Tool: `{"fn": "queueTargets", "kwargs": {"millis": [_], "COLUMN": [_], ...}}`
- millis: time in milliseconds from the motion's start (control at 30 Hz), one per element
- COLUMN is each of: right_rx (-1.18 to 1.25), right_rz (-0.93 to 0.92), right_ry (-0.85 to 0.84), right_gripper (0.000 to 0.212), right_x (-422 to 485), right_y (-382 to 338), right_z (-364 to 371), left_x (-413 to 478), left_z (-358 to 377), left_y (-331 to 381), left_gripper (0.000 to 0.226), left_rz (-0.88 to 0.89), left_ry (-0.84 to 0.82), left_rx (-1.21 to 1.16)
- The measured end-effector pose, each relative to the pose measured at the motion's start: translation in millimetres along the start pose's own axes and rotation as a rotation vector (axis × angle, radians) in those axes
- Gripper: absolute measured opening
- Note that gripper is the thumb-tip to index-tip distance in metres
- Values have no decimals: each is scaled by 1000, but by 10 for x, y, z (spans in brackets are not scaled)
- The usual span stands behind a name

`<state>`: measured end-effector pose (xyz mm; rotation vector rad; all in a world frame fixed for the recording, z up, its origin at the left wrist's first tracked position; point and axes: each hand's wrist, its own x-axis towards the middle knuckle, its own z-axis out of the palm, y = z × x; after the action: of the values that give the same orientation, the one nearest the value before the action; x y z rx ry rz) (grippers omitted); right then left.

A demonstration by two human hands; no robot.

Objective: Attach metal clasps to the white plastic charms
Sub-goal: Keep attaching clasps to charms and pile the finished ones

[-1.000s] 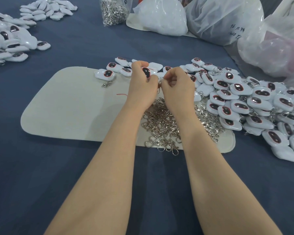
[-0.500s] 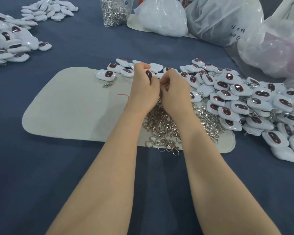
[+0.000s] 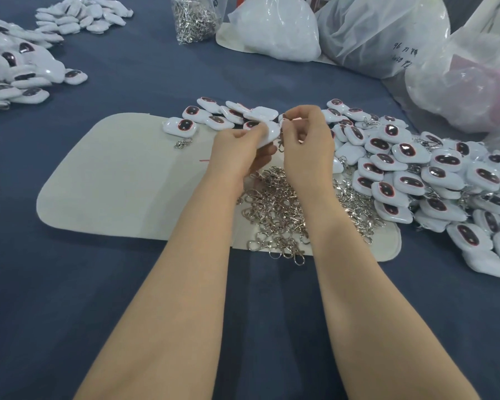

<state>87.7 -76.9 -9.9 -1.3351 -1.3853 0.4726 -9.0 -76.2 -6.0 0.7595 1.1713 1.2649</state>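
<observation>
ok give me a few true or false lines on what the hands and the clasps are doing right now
The left hand holds a white charm. True.
The right hand lies flat and idle. False: it is raised, pinching a clasp beside the charm.
The loose clasps sit in a bowl. False: they lie heaped on the pale mat.
A clear bag of clasps stands beyond the mat. True.

The table [image 3: 127,298] is covered in dark blue cloth, and a pale felt mat [image 3: 113,183] is laid flat mid-table. A heap of white charms [image 3: 445,180] is spread at its right, a second pile [image 3: 18,73] is dumped far left, and plastic bags [image 3: 381,33] are parked at the back.
</observation>
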Motion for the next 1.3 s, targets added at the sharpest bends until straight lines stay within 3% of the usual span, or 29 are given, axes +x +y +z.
{"fn": "queueTargets", "kwargs": {"millis": [133,367,467,633,833,967,1100,1300], "right_rx": [-52,-197,-151,-48,61,80,4,-154], "right_rz": [-47,-122,-84,-7,36,21,-62,-89], "right_ry": [24,-118,-149,-157,-5,65,109,-28], "right_gripper": [10,9,9,14,9,7,7,8], "right_x": [-5,-15,-17,-8,12,1,-5,-1], "right_y": [-8,37,45,31,-6,-9,-6,27], "right_z": [-13,-7,10,41,23,25,12,-4], "left_x": [12,21,-9,6,29,18,2,-1], "left_z": [1,-20,-7,10,17,31,34,9], "left_y": [45,21,30,40,14,32,43,23], "left_gripper": [17,17,21,15,14,17,17,15], "left_rz": [21,318,408,371,87,18,38,280], "left_ry": [45,203,234,214,102,47,44,159], "left_rx": [-157,217,315,220,-40,-108,-92,129]}}
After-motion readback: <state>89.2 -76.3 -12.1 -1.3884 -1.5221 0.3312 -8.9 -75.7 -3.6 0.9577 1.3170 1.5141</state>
